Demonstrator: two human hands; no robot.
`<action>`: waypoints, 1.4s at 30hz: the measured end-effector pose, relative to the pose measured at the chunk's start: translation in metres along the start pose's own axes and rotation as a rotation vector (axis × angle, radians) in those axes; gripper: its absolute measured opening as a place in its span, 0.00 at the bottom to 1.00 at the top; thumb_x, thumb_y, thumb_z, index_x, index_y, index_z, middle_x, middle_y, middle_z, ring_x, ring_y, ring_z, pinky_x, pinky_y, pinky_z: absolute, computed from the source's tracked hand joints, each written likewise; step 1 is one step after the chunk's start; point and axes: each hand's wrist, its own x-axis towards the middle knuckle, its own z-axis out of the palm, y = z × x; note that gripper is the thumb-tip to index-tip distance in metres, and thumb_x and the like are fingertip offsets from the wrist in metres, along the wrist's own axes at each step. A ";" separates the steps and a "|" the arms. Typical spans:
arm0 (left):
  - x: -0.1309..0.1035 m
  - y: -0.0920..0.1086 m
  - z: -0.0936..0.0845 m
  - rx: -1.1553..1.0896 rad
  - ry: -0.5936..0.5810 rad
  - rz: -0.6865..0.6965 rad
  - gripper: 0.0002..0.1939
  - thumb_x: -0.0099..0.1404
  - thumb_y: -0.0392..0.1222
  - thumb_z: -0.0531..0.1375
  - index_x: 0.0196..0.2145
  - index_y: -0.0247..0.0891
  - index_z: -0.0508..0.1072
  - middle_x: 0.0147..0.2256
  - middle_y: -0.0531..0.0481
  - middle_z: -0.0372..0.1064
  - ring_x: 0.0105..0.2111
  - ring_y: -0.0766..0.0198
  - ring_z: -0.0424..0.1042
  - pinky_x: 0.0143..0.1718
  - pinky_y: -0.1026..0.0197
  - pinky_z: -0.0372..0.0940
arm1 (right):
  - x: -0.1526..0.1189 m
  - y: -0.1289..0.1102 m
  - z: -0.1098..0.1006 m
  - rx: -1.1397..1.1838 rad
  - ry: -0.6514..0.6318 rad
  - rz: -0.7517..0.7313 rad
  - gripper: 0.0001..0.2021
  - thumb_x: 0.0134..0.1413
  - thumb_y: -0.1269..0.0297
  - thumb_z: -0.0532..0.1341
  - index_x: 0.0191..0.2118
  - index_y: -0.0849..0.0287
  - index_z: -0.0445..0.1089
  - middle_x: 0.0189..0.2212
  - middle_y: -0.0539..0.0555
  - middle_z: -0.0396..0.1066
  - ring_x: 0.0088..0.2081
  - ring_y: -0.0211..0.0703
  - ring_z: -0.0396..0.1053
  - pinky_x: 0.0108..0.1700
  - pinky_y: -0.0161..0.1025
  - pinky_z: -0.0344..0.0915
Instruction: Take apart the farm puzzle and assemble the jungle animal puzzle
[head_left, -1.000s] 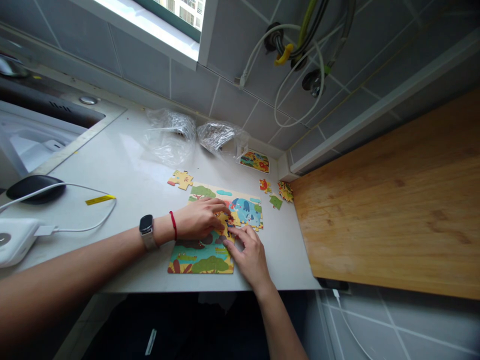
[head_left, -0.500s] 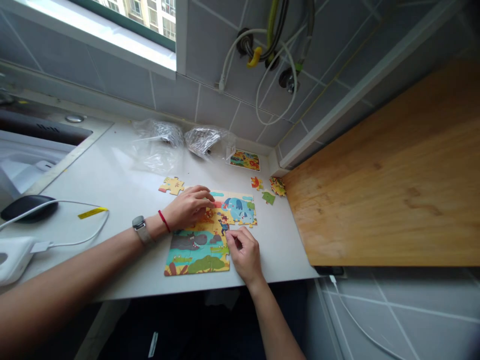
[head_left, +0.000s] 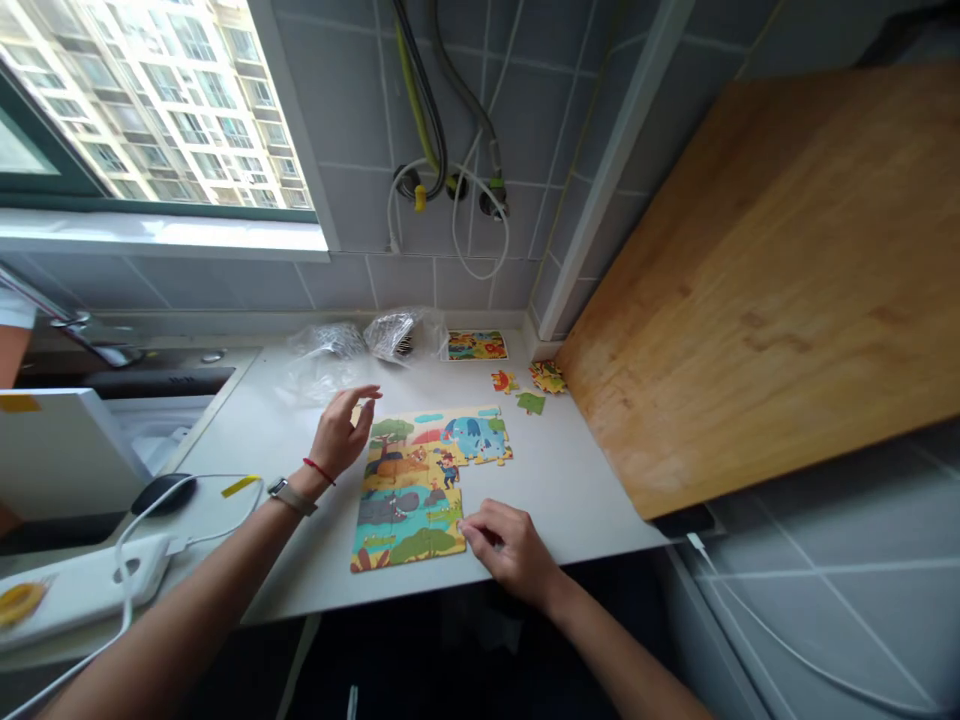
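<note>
A partly joined jigsaw puzzle [head_left: 409, 505] with animals, a tree and water lies flat on the counter. Its upper right part shows a blue elephant, and a notch is open below that. My left hand [head_left: 345, 430] hovers at the puzzle's upper left corner, fingers stretched and apart, over the spot where loose yellow pieces lay; it mostly covers them. Beside the puzzle's lower right edge rests my right hand [head_left: 510, 545], fingers curled in, fingertips at the edge; what they hold, if anything, is hidden. Loose pieces, a red-orange one [head_left: 504, 381] and a green one [head_left: 531, 403], lie farther right.
A pile of pieces [head_left: 547, 376] lies against a wooden board [head_left: 750, 300] on the right. Behind are a picture card [head_left: 477, 345] and crumpled plastic bags [head_left: 401, 335]. Leftward are a black mouse-like object [head_left: 163, 492], a white power strip [head_left: 90, 590] with cable, and a sink [head_left: 187, 380].
The camera view has tilted up and shifted. My left hand has moved left off the puzzle to its upper left corner, uncovering the tree and lion area. My right hand stays by the right edge, slightly lower.
</note>
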 end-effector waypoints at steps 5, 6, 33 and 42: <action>0.019 -0.024 -0.038 0.114 -0.303 -0.195 0.27 0.75 0.59 0.46 0.53 0.38 0.74 0.47 0.39 0.80 0.48 0.49 0.78 0.52 0.48 0.71 | -0.026 0.009 -0.042 -0.019 -0.032 -0.052 0.13 0.69 0.60 0.57 0.37 0.54 0.79 0.25 0.51 0.71 0.26 0.41 0.67 0.31 0.37 0.65; 0.020 -0.029 -0.045 0.147 -0.370 -0.197 0.28 0.74 0.61 0.46 0.52 0.38 0.75 0.48 0.38 0.80 0.49 0.48 0.78 0.52 0.47 0.71 | -0.028 0.014 -0.051 -0.030 -0.024 -0.051 0.13 0.69 0.60 0.57 0.37 0.53 0.79 0.25 0.51 0.71 0.26 0.41 0.67 0.31 0.38 0.65; 0.055 -0.053 -0.045 0.423 -0.783 -0.353 0.25 0.44 0.61 0.72 0.35 0.42 0.79 0.42 0.44 0.76 0.42 0.46 0.78 0.44 0.52 0.71 | -0.033 0.064 -0.087 0.287 0.217 0.080 0.15 0.67 0.54 0.60 0.35 0.58 0.79 0.27 0.51 0.74 0.28 0.39 0.68 0.32 0.35 0.63; 0.058 -0.051 -0.041 0.451 -0.775 -0.367 0.27 0.43 0.52 0.72 0.41 0.41 0.77 0.43 0.45 0.76 0.43 0.48 0.76 0.44 0.54 0.69 | -0.035 0.064 -0.087 0.278 0.258 0.076 0.16 0.67 0.53 0.60 0.35 0.58 0.79 0.28 0.52 0.76 0.28 0.40 0.69 0.32 0.36 0.65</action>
